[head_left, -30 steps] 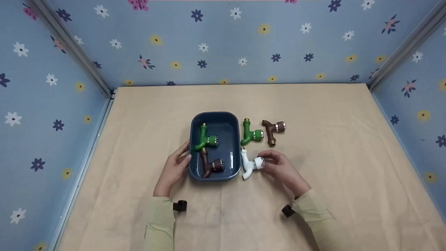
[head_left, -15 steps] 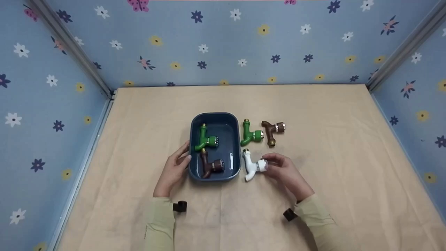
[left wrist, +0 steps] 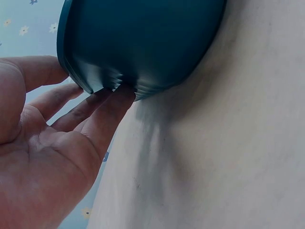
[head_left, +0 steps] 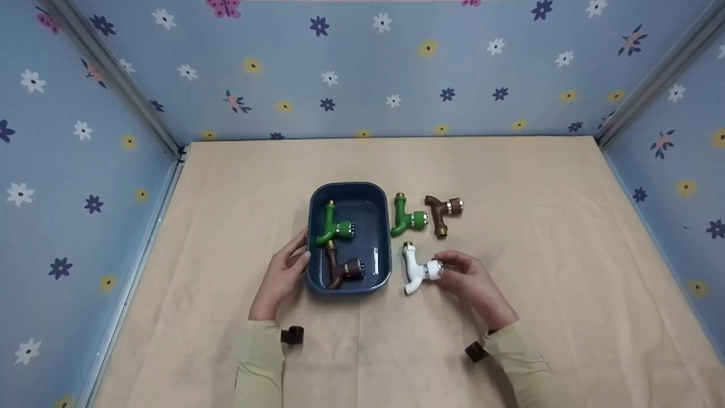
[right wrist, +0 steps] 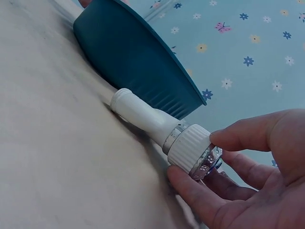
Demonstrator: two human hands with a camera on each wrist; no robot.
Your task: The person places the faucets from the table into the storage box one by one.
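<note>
My right hand (head_left: 470,283) pinches the ribbed knob of a white faucet (head_left: 415,272), between thumb and fingers, as the right wrist view shows. The faucet lies on the cloth just right of a dark blue basin (head_left: 376,226), apart from it in the head view. My left hand (head_left: 283,277) touches the basin's left side with fairly straight fingers; its fingertips (left wrist: 125,93) meet the wall near ribbing in the left wrist view. Inside the basin lie a green faucet (head_left: 329,226) and, nearer me, a dark brown faucet (head_left: 335,272).
Right of the basin, behind the white faucet, lie another green faucet (head_left: 401,218) and a brown faucet (head_left: 439,215) with its brass end toward me. A beige cloth (head_left: 566,238) covers the table. Blue flowered panels (head_left: 362,68) enclose the back and sides.
My right hand has moved the white faucet a little to the right, away from the basin. My left hand, the basin and the other faucets have stayed in place.
</note>
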